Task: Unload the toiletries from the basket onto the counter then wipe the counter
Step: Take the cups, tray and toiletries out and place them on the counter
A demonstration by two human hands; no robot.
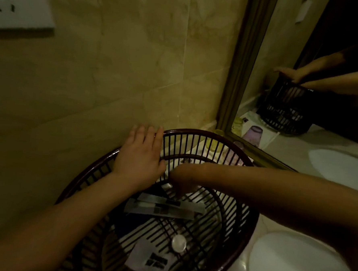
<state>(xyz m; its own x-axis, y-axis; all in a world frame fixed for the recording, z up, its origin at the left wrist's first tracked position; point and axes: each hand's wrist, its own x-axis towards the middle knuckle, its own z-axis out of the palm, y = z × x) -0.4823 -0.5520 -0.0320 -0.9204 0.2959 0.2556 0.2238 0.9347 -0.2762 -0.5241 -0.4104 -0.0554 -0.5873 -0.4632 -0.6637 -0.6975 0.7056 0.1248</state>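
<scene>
A: Where is the basket [250, 229]?

B: It fills the lower middle of the frame, a dark slatted round basket sitting on the pale counter [247, 263], close against the tiled wall [119, 69] at the left and beside the white sink [291, 263] at the lower right.

A: And the left hand [140, 154]?

B: It lies flat over the basket's far rim, near the centre of the frame, fingers straight and spread. It is released, gripping nothing, just resting on the bars.

A: The right hand [180, 182]?

B: It reaches in from the right edge, bent at the wrist, fingers dipping down inside the basket. They are blurred and in shadow, so I cannot tell whether they hold anything.

A: What is in the basket?

B: Two long flat packets [165, 207] lie crossed just below the right hand. Lower down there is a small round white cap [179, 242], and beside it a pale sachet [151, 259] with dark print.

A: Anything beyond the basket?

B: Behind its far rim, by the framed mirror [303, 80] at the upper right, stand a yellow cup [214, 144] and a purple cup [234, 153], seen through the bars. The mirror reflects the basket and both arms.
</scene>
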